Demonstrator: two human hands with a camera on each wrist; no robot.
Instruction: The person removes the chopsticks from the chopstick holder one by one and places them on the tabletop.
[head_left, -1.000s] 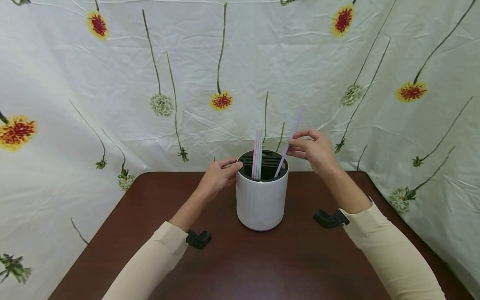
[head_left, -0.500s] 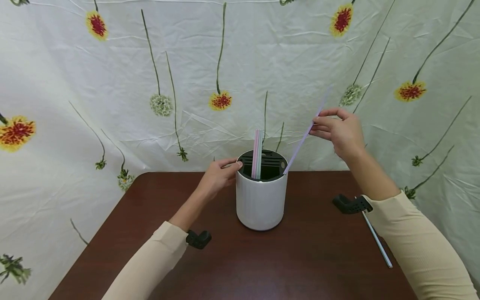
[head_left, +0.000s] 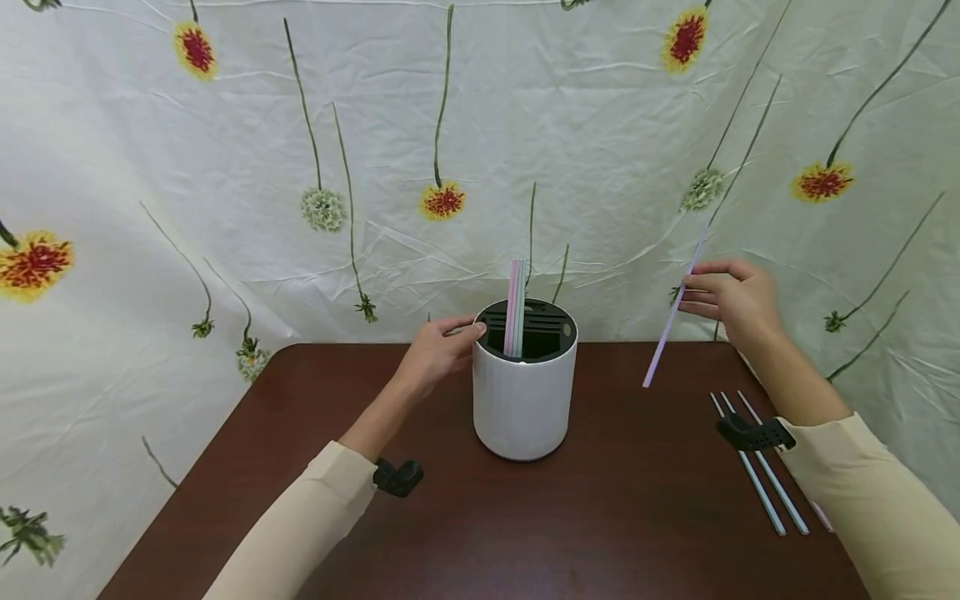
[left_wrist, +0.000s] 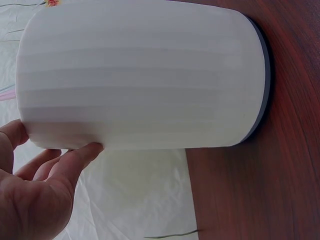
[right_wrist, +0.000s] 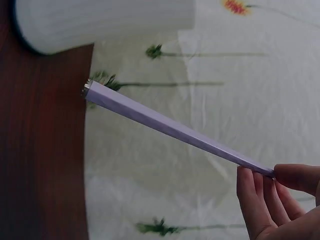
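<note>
Carrying one stick through the air looks to be the step in hand: the right hand (head_left: 726, 302) pinches a faceted lilac stick (right_wrist: 170, 128) between thumb and fingertips, near its upper part, and the stick hangs tilted to the right of the white cylindrical holder (head_left: 525, 408), wholly apart from it, lower end pointing down toward the dark wood table (head_left: 585, 521). The left hand (head_left: 442, 346) grips the holder at its rim, thumb at the top edge and fingers against the outer wall, seemingly to steady it. In the holder's black slotted insert (head_left: 551, 320), a pink stick (head_left: 512, 308) and a pale blue stick (head_left: 521, 308) stand close together; whether more are behind them I cannot tell. Under the right wrist lie two pale blue sticks (head_left: 782, 493) and a pinkish stick (head_left: 822, 515), spaced roughly parallel. The next move probably calls for lowering the lilac stick, levelling it, and releasing the pinch beside that row without nudging it, while the left hand keeps the holder upright.
</note>
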